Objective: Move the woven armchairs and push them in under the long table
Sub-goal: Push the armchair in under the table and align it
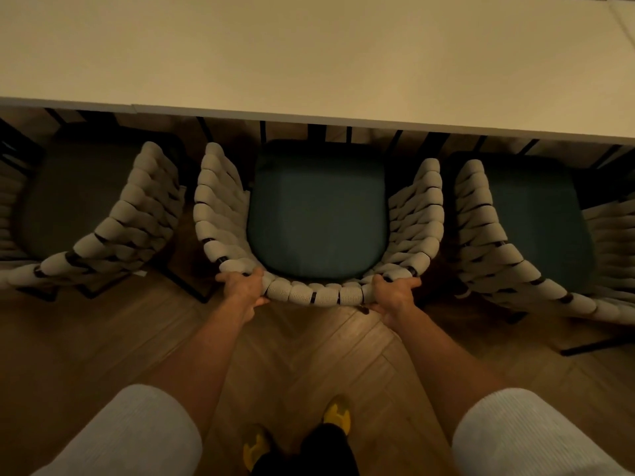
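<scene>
The middle armchair point(417, 214) stands on the wooden floor point(309, 355) at the near edge of the long pale worktop point(309, 56), with its front close to that edge. Its back and arms are fat, soft, cream ropes woven on a dark frame. The seat has a blue-green cushion point(316, 214). The left hand point(244, 286) and the right hand point(395, 293) each grip the top of the curved back, fingers curled round the rope. The left armchair point(144, 207) and the right armchair point(498, 235) look the same and stand close beside it.

Three woven armchairs point(318, 218) at long table point(309, 56)
</scene>
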